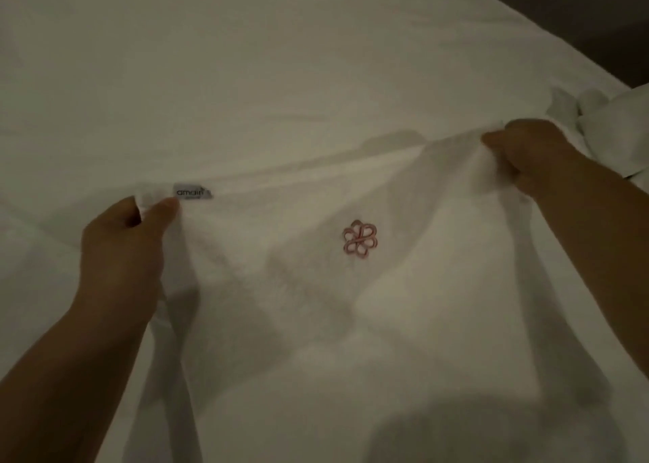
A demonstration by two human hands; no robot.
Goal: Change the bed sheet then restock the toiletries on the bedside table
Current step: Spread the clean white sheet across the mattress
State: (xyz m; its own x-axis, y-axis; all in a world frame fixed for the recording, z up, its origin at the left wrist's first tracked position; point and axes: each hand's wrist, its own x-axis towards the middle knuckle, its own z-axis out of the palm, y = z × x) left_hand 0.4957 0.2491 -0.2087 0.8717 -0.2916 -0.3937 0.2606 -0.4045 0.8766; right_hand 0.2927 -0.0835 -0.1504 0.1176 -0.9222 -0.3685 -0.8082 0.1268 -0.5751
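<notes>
A white bed sheet (316,304) hangs stretched between my two hands above the bed (246,76). It bears a small pink embroidered flower emblem (360,239) near the middle and a grey label (193,192) at its top hem. My left hand (126,241) pinches the top edge just left of the label. My right hand (526,153) grips the same edge further right and higher. The sheet's lower part drops out of view at the bottom.
The bed's white surface fills the far and left part of the view. A bunched heap of white linen (604,129) lies at the right edge behind my right hand. Dark floor (597,13) shows past the bed's right side.
</notes>
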